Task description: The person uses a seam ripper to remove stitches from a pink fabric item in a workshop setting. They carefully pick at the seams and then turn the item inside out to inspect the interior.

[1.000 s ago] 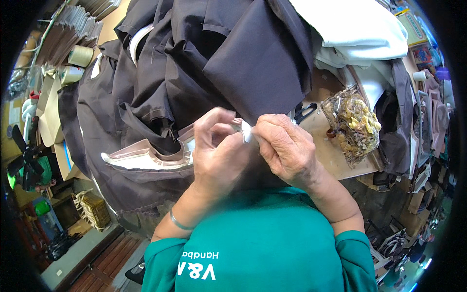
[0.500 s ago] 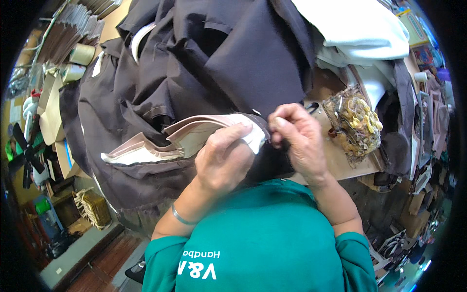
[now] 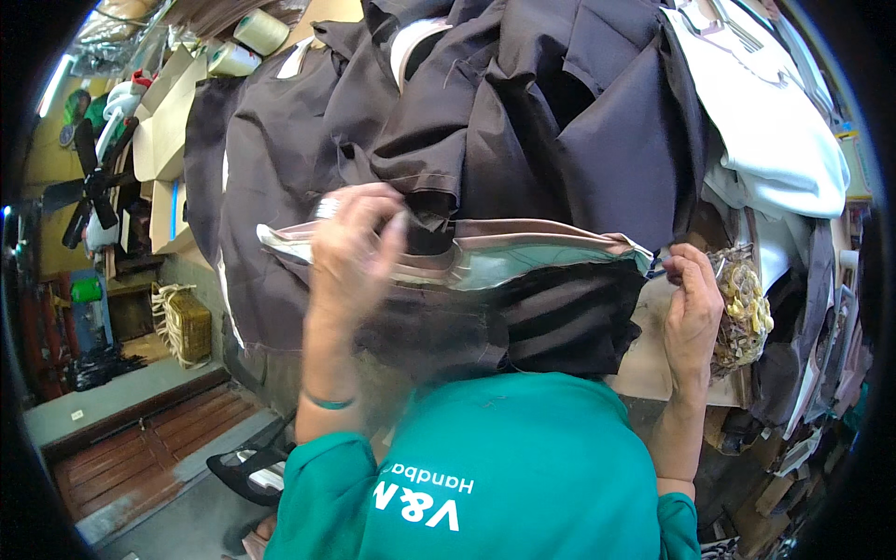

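Note:
A large dark brown cloth point(image 3: 597, 159) lies in folds before me. Along its near part runs a pink-and-white lined strip point(image 3: 523, 252), like an opened pocket or facing, with loose threads at its right end. My left hand point(image 3: 355, 247) is over the left part of this strip, smeared by motion, its fingers bent; whether it grips the strip cannot be made out. At the strip's right end my right hand point(image 3: 693, 294) is closed in a pinch, with a small dark bit by its fingertips that is too small to name.
Right of my right hand sits a clump of tangled thread and scraps point(image 3: 742, 313). White cloth point(image 3: 765, 121) drapes at the far right. Thread cones point(image 3: 261, 33), an open cardboard box point(image 3: 168, 121) and a black fan point(image 3: 93, 182) stand to the left.
My left hand has left the strip's right end and moved left along it. My right hand has shifted right and down. The strip now lies straighter, and the view has shifted left.

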`<control>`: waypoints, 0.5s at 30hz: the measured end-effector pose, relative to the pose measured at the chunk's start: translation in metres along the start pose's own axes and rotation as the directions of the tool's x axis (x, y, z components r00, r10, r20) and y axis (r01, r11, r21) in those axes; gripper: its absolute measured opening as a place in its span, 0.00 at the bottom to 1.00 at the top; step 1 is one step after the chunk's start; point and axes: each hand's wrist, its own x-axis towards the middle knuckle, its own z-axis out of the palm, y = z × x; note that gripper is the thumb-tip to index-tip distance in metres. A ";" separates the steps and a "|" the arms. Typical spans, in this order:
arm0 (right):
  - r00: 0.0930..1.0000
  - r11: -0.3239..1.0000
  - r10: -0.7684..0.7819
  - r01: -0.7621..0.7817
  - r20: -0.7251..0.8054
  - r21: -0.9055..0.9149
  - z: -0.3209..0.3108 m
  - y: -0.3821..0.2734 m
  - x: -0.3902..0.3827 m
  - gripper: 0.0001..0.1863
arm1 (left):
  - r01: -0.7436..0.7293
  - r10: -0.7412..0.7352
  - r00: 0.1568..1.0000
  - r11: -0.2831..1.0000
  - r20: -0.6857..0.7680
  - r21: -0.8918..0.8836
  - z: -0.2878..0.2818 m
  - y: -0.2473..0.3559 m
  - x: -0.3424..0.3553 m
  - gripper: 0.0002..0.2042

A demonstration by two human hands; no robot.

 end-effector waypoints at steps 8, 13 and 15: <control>0.975 0.933 -0.196 0.151 0.109 0.327 0.013 -0.047 0.017 0.17 | 0.463 -0.525 0.815 0.844 0.244 0.272 -0.036 -0.074 -0.053 0.15; 0.963 0.840 -0.118 -0.034 0.244 0.542 -0.007 -0.058 0.036 0.10 | 0.551 -0.350 0.820 0.697 0.453 -0.459 -0.101 -0.057 -0.067 0.10; 0.999 0.748 -0.019 -0.018 0.049 0.663 -0.030 -0.071 0.058 0.11 | 0.306 -0.313 0.942 0.647 0.122 -0.699 -0.118 -0.056 -0.071 0.08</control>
